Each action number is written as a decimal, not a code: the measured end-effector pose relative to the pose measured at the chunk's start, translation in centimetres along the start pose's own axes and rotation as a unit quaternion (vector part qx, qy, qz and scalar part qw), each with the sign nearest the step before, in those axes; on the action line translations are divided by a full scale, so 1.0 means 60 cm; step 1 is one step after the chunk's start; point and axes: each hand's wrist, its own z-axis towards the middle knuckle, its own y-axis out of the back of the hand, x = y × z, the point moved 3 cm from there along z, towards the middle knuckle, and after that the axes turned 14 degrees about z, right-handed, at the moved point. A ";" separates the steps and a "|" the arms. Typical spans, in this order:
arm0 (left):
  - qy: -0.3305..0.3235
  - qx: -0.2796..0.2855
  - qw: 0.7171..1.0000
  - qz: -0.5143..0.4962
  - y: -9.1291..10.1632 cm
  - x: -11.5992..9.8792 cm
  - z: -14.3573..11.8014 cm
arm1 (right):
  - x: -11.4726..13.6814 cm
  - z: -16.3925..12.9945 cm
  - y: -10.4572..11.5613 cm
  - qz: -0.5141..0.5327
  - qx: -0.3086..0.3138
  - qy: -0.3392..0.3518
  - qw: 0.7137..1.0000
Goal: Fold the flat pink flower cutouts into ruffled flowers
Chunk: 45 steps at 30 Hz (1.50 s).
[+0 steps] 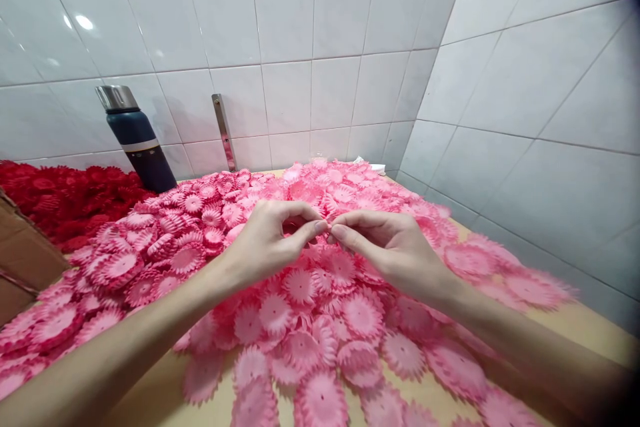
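Two hands meet fingertip to fingertip over a heap of pink flower petals.

The left hand (267,237) and right hand (385,243) pinch together at one small pink piece (327,235), mostly hidden between the fingertips, so which hand truly grips it I cannot tell. Beneath both hands the pink petal pile (300,293) covers the tabletop (595,333). Well beyond the left hand stand a dark flask (136,140) and a red petal pile (60,197).

We see a small craft workshop: white tiled walls (310,27), a desk (590,327) heaped with pink petals (300,287) and red petals (65,197).
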 end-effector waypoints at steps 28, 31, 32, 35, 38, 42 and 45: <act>-0.045 0.024 0.998 0.036 0.002 -0.013 -0.002 | 0.001 -0.004 -0.003 -0.016 0.015 0.014 1.000; -0.037 0.028 0.997 0.056 0.004 -0.012 -0.002 | 0.002 -0.003 -0.002 -0.019 0.004 0.018 1.000; -0.034 0.029 0.997 0.062 0.006 -0.011 -0.001 | 0.003 -0.002 -0.001 -0.021 -0.004 0.018 1.000; -0.033 0.012 0.996 0.087 0.012 -0.009 0.001 | 0.005 0.000 0.003 -0.042 -0.030 0.010 0.999; -0.042 -0.020 0.991 0.123 0.016 -0.009 0.002 | 0.004 0.001 0.009 -0.077 -0.056 0.003 0.996; -0.036 -0.049 0.989 0.137 0.015 -0.012 0.001 | 0.001 0.005 0.014 -0.108 -0.083 -0.004 0.991; -0.020 -0.068 0.989 0.131 0.014 -0.015 0.001 | 0.003 0.007 0.014 -0.115 -0.100 -0.012 0.988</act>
